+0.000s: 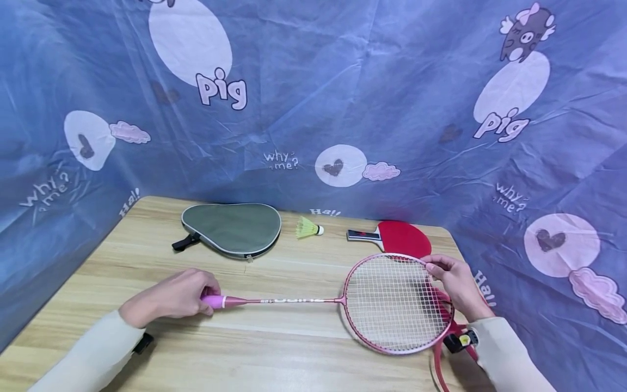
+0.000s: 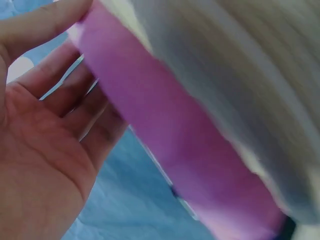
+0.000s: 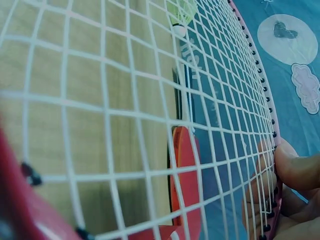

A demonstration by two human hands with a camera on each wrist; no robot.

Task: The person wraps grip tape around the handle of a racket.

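Note:
A pink badminton racket lies crosswise in front of me, its handle to the left and its strung head to the right. My left hand pinches the purple grip between thumb and fingers. On the right, my right hand pinches the rim of the head at its far right edge, with the thumb on one side and fingers behind the strings. Beneath the head, a red racket frame shows partly, largely hidden by the strings, hand and sleeve.
Along the back of the wooden table lie a green paddle case, a yellow shuttlecock and a red table tennis paddle. A blue patterned cloth rises behind and at both sides.

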